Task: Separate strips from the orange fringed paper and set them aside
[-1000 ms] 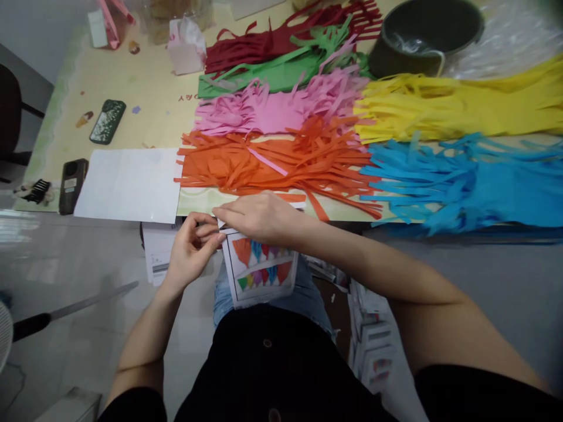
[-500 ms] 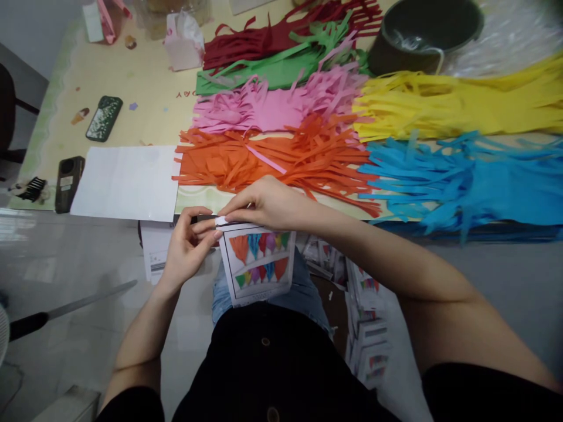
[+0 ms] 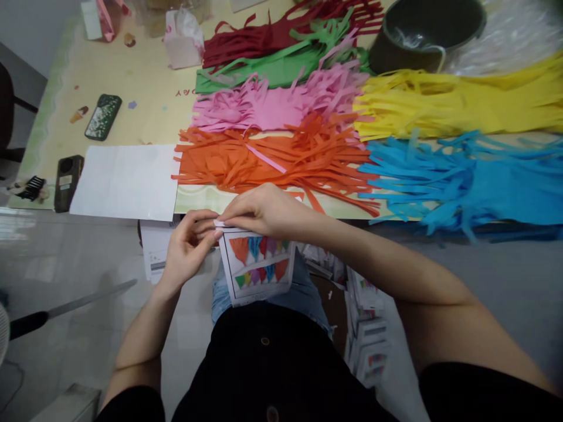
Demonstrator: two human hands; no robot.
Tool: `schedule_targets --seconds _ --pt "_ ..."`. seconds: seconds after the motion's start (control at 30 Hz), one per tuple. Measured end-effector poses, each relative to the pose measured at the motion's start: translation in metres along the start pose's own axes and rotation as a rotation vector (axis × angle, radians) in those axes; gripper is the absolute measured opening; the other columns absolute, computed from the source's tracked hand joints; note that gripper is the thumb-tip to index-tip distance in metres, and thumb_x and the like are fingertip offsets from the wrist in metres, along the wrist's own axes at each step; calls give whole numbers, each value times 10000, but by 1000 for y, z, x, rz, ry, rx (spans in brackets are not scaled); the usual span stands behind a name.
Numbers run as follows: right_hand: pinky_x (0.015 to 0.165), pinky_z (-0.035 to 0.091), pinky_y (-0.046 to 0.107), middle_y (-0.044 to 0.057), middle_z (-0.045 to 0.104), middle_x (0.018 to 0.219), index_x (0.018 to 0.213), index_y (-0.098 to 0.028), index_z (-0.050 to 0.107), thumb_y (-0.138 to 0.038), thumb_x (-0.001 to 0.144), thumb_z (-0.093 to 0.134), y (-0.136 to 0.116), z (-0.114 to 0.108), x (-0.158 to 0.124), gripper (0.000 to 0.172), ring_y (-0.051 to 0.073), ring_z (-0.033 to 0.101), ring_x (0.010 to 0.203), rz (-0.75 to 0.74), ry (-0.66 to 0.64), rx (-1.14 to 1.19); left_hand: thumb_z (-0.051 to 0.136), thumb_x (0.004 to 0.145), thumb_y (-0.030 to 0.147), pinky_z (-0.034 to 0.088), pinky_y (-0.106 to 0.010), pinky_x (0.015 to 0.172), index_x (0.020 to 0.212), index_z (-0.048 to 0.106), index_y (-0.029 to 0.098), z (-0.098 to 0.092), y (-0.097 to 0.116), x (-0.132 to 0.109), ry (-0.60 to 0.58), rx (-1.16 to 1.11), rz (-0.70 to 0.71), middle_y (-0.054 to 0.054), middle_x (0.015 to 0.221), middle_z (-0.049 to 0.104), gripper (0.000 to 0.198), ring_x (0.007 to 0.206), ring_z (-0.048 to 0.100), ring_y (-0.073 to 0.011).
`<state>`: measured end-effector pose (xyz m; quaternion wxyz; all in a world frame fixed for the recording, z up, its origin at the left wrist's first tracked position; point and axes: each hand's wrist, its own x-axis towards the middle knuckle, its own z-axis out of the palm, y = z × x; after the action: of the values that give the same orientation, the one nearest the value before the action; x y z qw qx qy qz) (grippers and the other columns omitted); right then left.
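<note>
Both hands meet at the top edge of a printed card lying on the lap, just below the surface edge. Left hand has its grip pinched on the card's top-left corner; right hand presses fingers flat along the top edge, maybe holding a small white strip, hard to tell. The card's white with colourful triangle bunting printed on it. Left is a blank white sheet, then orange strips, blue strips further right.
</note>
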<state>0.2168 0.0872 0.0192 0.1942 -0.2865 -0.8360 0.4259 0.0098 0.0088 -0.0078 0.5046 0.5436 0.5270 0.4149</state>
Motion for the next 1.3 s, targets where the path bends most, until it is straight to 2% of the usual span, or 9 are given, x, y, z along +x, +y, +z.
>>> schedule_targets --seconds 0.07,0.2,0.3,0.4,0.57,0.7,0.83,1.0,1.3 --pt "820 494 248 65 775 1039 1024 -168 775 -231 921 597 2 -15 -9 215 169 711 930 -6 29 22 744 817 302 581 -204 644 1002 656 184 -2 1 -2 37 68 36 -57 945 728 237 804 707 -151" --pt "916 520 303 86 706 1223 1215 -187 688 -334 875 674 25 -31 -43 371 196 671 1060 147 321 99 767 790 287 573 -199 630 940 677 184 -12 -3 -4 130 108 44 -29 858 722 203 716 686 -128" --pt "814 569 304 95 718 1163 1347 -195 582 -335 819 726 46 -16 -66 565 195 690 988 270 290 337 747 808 282 569 -219 677 926 660 196 -21 -3 0 114 163 65 -42 956 740 170 777 695 -141" --pt "802 577 272 84 709 1174 1338 -200 589 -292 855 668 53 5 -72 498 185 676 1047 292 332 460 714 836 285 548 -273 845 885 661 211 -19 9 10 42 399 167 -54 1131 727 103 1000 690 -192" --pt "565 552 190 62 697 1203 1356 -214 582 -262 877 610 41 12 -68 482 123 676 808 311 335 479 639 894 368 547 -358 811 1039 761 254 12 34 35 -104 812 351 -38 1007 776 221 897 727 -251" --pt "558 548 199 38 730 1069 1386 -210 558 -279 888 612 39 8 -71 505 82 636 605 306 310 437 620 912 346 564 -336 781 1051 773 296 40 39 52 -187 716 370 0 1019 776 213 882 744 -236" --pt "593 530 197 17 738 1000 1369 -227 577 -265 897 617 40 7 -75 475 63 620 528 266 319 352 657 886 338 569 -323 762 985 790 300 54 39 59 -163 680 359 13 968 783 171 864 748 -236" --pt "611 533 205 20 754 1022 1374 -233 572 -257 903 616 42 7 -76 474 76 638 558 223 330 331 681 865 373 566 -314 736 924 796 270 55 37 61 -111 671 359 1 915 788 165 786 744 -215" --pt "756 550 254 69 739 1140 1332 -192 611 -266 913 615 41 11 -70 425 132 687 797 164 367 244 721 826 351 559 -270 758 863 798 244 49 36 66 -197 561 320 -13 894 785 137 818 732 -192"
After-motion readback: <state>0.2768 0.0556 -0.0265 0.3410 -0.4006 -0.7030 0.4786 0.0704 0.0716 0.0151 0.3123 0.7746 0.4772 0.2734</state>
